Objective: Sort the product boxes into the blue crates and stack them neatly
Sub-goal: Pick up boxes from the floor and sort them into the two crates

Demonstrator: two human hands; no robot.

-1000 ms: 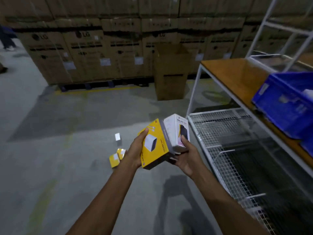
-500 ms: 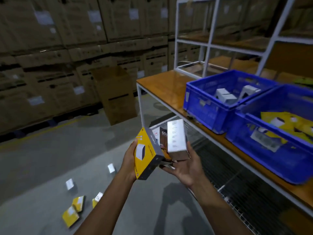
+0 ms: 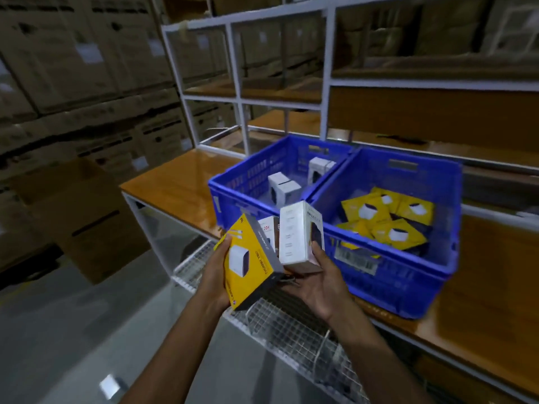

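My left hand (image 3: 214, 274) grips a yellow product box (image 3: 248, 262), tilted on its edge. Beside it my right hand (image 3: 322, 282) cups a white product box (image 3: 299, 233) from below, thumb on its front. A third box (image 3: 269, 230) with red print shows between the two. Both hands hover in front of the shelf, just short of two blue crates. The left crate (image 3: 233, 185) holds white boxes (image 3: 283, 188). The right crate (image 3: 423, 167) holds several yellow boxes (image 3: 388, 217).
The crates stand on a wooden shelf (image 3: 175, 182) of a white metal rack (image 3: 326, 91). A wire mesh shelf (image 3: 291, 330) runs below my hands. A brown carton (image 3: 84, 217) stands on the floor to the left, and stacked cartons line the back wall. A small white box (image 3: 109, 386) lies on the floor.
The view has swung right and up from the floor to the rack. Both hands, still holding the boxes, have come closer to the blue crates.
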